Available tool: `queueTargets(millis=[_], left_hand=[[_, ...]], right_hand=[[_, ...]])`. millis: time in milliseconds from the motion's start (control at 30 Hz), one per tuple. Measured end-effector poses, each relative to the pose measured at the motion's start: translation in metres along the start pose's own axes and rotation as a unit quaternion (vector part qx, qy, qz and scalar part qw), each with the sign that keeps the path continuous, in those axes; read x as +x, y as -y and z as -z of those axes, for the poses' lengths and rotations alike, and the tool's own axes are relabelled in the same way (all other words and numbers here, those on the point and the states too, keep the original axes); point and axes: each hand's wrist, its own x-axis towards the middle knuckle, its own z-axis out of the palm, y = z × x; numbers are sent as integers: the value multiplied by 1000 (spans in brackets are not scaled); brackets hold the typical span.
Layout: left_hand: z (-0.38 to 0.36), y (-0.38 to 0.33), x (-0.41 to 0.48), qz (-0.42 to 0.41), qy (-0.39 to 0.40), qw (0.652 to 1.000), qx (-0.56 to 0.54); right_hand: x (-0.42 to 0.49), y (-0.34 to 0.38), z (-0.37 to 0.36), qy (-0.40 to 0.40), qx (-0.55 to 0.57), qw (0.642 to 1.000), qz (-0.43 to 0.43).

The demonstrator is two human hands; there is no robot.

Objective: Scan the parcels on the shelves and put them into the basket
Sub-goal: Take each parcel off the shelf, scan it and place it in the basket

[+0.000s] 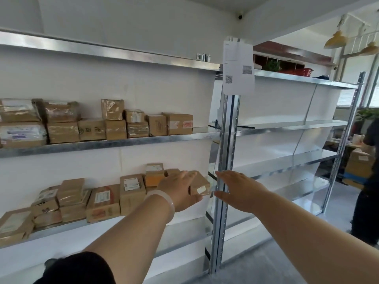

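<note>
Several brown cardboard parcels stand on two metal shelves at the left, one row on the middle shelf (114,143) and one on the lower shelf (67,227). My left hand (180,191), a pale bangle on its wrist, reaches with straight fingers onto the rightmost lower parcel (201,184), a small box with a white label. My right hand (238,191) is stretched out open in front of the steel upright (227,152), holding nothing. No basket or scanner is in view.
A printed sheet with a QR code (238,68) hangs on the upright. The shelf unit on the right (287,128) holds no parcels. A person in dark clothes (369,181) stands at the far right beside stacked boxes (359,167).
</note>
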Motion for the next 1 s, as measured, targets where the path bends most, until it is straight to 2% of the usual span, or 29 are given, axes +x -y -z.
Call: queueTargets(millis=[400, 533, 733, 1000], left_hand=[[-94, 1, 169, 104, 28, 993, -49], [-132, 24, 219, 127, 65, 989, -47], [-179, 61, 302, 149, 96, 979, -103], [-226, 78, 393, 153, 100, 975, -126]], right_hand=[[155, -123, -85, 70, 42, 995, 55], [201, -145, -132, 113, 48, 991, 48], [279, -172, -184, 146, 58, 987, 29], [351, -206, -248, 190, 114, 975, -4]])
